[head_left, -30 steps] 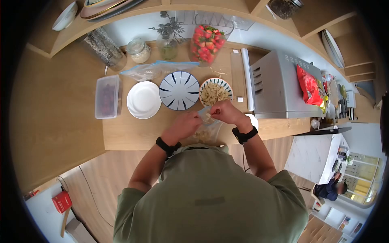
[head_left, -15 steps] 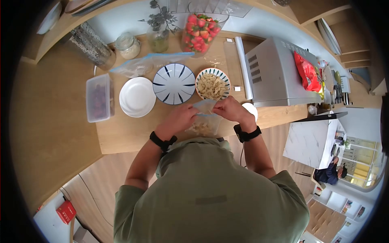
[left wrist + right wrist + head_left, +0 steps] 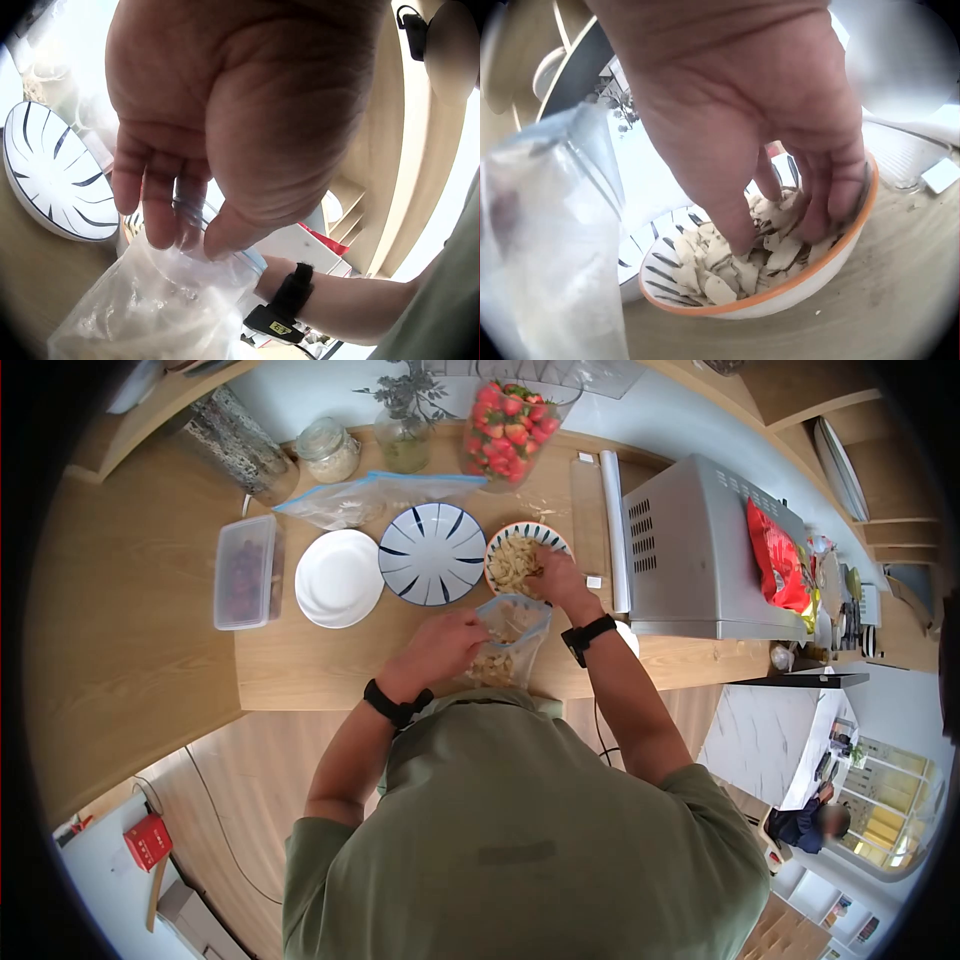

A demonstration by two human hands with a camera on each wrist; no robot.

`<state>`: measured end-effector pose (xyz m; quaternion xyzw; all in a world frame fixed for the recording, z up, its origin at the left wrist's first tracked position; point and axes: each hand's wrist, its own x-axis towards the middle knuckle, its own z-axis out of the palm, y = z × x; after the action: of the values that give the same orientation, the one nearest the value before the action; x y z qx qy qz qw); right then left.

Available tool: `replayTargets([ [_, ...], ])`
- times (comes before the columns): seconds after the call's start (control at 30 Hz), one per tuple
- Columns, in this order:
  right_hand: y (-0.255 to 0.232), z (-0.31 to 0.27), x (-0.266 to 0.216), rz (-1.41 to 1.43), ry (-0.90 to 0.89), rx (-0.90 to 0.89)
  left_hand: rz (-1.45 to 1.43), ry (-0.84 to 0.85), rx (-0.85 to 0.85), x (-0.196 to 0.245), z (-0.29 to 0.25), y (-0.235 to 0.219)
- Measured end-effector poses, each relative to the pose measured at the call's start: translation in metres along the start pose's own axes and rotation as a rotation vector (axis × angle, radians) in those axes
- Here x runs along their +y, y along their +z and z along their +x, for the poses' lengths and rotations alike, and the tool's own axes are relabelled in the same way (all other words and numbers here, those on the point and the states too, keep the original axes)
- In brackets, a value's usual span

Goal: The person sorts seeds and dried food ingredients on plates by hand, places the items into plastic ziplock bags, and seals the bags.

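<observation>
My left hand point(image 3: 445, 643) pinches the rim of a clear zip bag point(image 3: 150, 300) between thumb and fingers. The bag's mouth gapes toward the bowl, and pale pieces lie in its lower part. Just beyond it is an orange-rimmed bowl point(image 3: 810, 285) with dark stripes inside, holding many thin, pale dried slices point(image 3: 724, 274). My right hand point(image 3: 557, 582) reaches down into this bowl. Its thumb and fingers are spread apart and bent among the slices, the fingertips partly hidden by them.
A striped plate point(image 3: 432, 555), white plates point(image 3: 340, 578) and a lidded plastic box point(image 3: 245, 575) stand to the left. Behind are another zip bag point(image 3: 350, 503), a jar point(image 3: 328, 452) and a clear container of strawberries point(image 3: 508, 435). A grey appliance point(image 3: 680, 550) borders the right.
My right hand has let go of the bag's rim and moved forward into the bowl of slices. The left hand keeps its pinch, and the bag's mouth now stands wider.
</observation>
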<state>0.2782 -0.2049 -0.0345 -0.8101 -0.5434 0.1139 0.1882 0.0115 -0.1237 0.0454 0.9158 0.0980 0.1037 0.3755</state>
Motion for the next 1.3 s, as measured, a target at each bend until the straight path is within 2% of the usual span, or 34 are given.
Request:
replayTargets([
  [0.13,-0.002,0.004,-0.003,0.015,-0.040,-0.004,0.004,-0.020,0.003,-0.001,-0.005,-0.005],
  [0.23,-0.002,0.005,0.002,0.078,0.026,-0.082,0.005,-0.029,-0.006,-0.001,-0.006,-0.007],
  [0.3,-0.001,0.002,0.003,0.164,0.025,0.040,0.003,-0.022,-0.005,-0.002,-0.006,-0.007],
  [0.43,-0.003,-0.002,0.010,0.158,0.096,0.047,-0.003,-0.010,-0.017,0.001,-0.009,-0.008],
  [0.53,-0.011,-0.010,0.008,0.250,0.102,0.154,0.003,-0.004,-0.025,0.001,-0.010,-0.008],
  [0.63,-0.009,-0.013,0.012,0.390,0.183,0.237,0.024,0.009,-0.026,0.003,-0.010,-0.010],
  [0.7,-0.007,-0.012,0.017,0.783,0.365,0.204,0.036,0.023,-0.027,0.004,-0.009,-0.009],
  [0.73,-0.007,-0.011,0.020,0.779,0.358,0.205,0.050,0.031,-0.031,0.003,-0.008,-0.009],
  [0.8,-0.028,-0.017,0.003,1.100,0.396,0.161,0.057,0.040,-0.036,0.003,-0.007,-0.010],
  [0.83,-0.036,-0.020,-0.006,1.098,0.392,0.159,0.064,0.047,-0.049,0.003,-0.007,-0.010],
  [0.9,-0.046,-0.030,-0.025,1.056,0.224,0.071,0.052,0.055,-0.032,0.003,-0.008,-0.011],
  [1.03,-0.042,-0.049,-0.055,0.999,0.133,-0.079,0.034,0.060,-0.021,0.001,-0.009,-0.008],
  [1.1,-0.039,-0.052,-0.059,0.857,0.069,-0.153,0.037,0.060,-0.021,0.000,-0.009,-0.007],
  [1.23,-0.048,-0.056,-0.072,0.669,-0.015,-0.099,0.061,0.069,-0.012,0.000,-0.009,-0.007],
  [1.3,-0.058,-0.058,-0.081,0.432,-0.250,-0.140,0.067,0.075,-0.007,-0.001,-0.010,-0.006],
])
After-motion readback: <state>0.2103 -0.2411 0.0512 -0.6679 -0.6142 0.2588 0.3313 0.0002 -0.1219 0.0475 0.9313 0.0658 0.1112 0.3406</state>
